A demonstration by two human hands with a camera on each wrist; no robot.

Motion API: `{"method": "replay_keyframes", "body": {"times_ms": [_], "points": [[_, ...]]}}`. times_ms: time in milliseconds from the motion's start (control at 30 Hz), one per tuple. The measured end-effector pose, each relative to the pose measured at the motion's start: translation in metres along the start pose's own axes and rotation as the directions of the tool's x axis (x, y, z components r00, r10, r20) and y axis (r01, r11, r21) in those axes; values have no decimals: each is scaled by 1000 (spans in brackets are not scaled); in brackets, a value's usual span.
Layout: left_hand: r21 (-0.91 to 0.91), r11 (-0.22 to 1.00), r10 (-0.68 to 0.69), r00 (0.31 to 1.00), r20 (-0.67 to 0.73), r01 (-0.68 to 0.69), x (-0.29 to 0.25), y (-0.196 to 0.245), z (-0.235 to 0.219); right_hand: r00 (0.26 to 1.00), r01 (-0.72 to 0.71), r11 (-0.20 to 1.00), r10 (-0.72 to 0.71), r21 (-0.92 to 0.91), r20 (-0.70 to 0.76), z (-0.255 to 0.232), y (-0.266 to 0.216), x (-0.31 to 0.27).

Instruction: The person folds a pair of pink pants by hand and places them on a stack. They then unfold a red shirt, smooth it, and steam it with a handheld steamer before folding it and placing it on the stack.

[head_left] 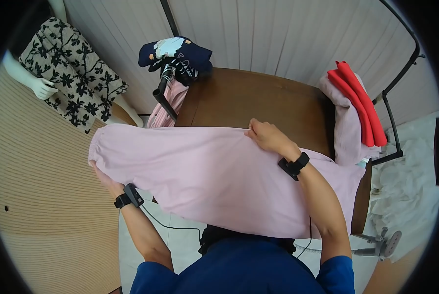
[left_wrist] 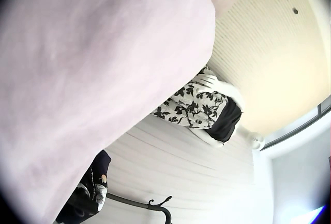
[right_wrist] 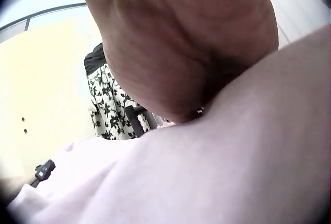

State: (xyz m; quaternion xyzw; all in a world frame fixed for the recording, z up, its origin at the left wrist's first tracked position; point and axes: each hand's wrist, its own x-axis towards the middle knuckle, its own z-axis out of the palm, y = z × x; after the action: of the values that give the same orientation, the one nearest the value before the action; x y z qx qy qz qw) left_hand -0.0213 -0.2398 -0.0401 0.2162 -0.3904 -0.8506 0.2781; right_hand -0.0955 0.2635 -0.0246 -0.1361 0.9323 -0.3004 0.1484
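In the head view, we stretch a pale pink cloth (head_left: 204, 176) across the front of our body, over the near part of a brown table (head_left: 263, 98). Our left hand (head_left: 107, 180) holds its gathered end; the cloth hides those fingers, so we cannot tell how they lie. Our right hand (head_left: 269, 137) pinches the upper edge between curled fingers and thumb. Folded red cloth (head_left: 355, 105) lies at the table's right side, and dark printed cloth (head_left: 195, 55) sits at the far left corner.

In the left wrist view, the pink cloth fills much of the frame, our left hand blurred at the top.

In the right wrist view, our right hand bends down against the cloth, fingertips out of sight.
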Motion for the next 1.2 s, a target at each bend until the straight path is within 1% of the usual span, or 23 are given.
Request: {"method": "replay_keyframes", "body": {"times_ms": [33, 100, 233, 300, 333, 400, 433, 467, 500, 533, 567, 600, 633, 667, 733, 800, 933, 967, 1033, 1067, 1133, 1167, 1200], "points": [[2, 1000, 0, 1000, 2, 0, -1, 0, 2, 1000, -1, 1000, 1, 3, -1, 1, 0, -2], [-1, 1000, -5, 1000, 26, 5, -4, -1, 7, 992, 70, 996, -76, -59, -103, 2, -2, -6], [10, 1000, 3, 1000, -16, -3, -7, 0, 5, 992, 17, 980, -42, -199, -122, -1, -12, -17], [4, 999, 41, 998, -49, -41, -15, 0, 15, 961, 102, 930, -184, -354, -206, 2, -16, -32], [5, 999, 39, 998, -50, -39, -14, 1, 14, 962, 101, 930, -182, -354, -204, -2, -26, -46], [112, 980, 162, 986, 32, -165, -13, 1, 7, 927, 311, 871, -366, -381, -79, -12, -56, -85], [110, 981, 155, 987, 35, -158, -22, 3, 15, 942, 321, 888, -336, -330, 11, -6, -65, -101], [266, 933, 246, 969, 15, -241, -35, 7, 30, 947, 320, 905, -305, -279, 98, 4, -73, -117], [411, 856, 338, 941, 15, -314, -42, 6, 41, 932, 363, 872, -342, -329, 121, 32, -75, -131], [401, 862, 327, 945, 27, -310, -33, 7, 33, 915, 402, 833, -376, -379, 144, 56, -75, -138], [267, 930, 242, 968, 66, -251, -18, 13, 15, 922, 385, 839, -361, -384, 136, 63, -82, -143], [135, 975, 160, 981, 114, -175, -17, 16, 16, 944, 324, 871, -270, -369, 191, 67, -89, -147], [136, 976, 153, 981, 123, -169, -15, 15, 18, 952, 264, 897, -184, -355, 244, 70, -93, -148], [123, 978, 153, 983, 105, -166, -13, 19, 18, 955, 257, 900, -179, -352, 238, 75, -92, -145], [111, 980, 154, 984, 92, -164, -20, 29, 29, 959, 283, 861, -268, -422, 97, 86, -83, -129], [225, 916, 319, 943, 95, -333, -28, 35, 37, 949, 310, 854, -305, -417, 79, 83, -81, -117], [187, 923, 333, 942, 53, -336, -43, 56, 63, 904, 412, 845, -425, -341, 41, 88, -71, -103], [195, 919, 335, 940, 69, -342, -40, 61, 65, 906, 407, 845, -421, -346, 38, 87, -70, -109], [200, 918, 333, 939, 81, -343, -42, 67, 70, 909, 412, 888, -417, -204, 21, 71, -81, -132], [196, 929, 308, 949, 62, -314, -44, 70, 74, 911, 406, 890, -411, -206, 22, 65, -82, -143], [192, 940, 277, 960, 49, -281, -42, 74, 78, 982, 183, 958, -190, -222, -9, 54, -79, -163], [190, 937, 283, 956, 73, -292, -37, 77, 77, 983, 175, 958, -183, -226, -14, 49, -74, -175], [189, 935, 287, 953, 95, -300, -34, 77, 76, 991, 124, 959, -109, -254, 74, 45, -68, -188]]}}
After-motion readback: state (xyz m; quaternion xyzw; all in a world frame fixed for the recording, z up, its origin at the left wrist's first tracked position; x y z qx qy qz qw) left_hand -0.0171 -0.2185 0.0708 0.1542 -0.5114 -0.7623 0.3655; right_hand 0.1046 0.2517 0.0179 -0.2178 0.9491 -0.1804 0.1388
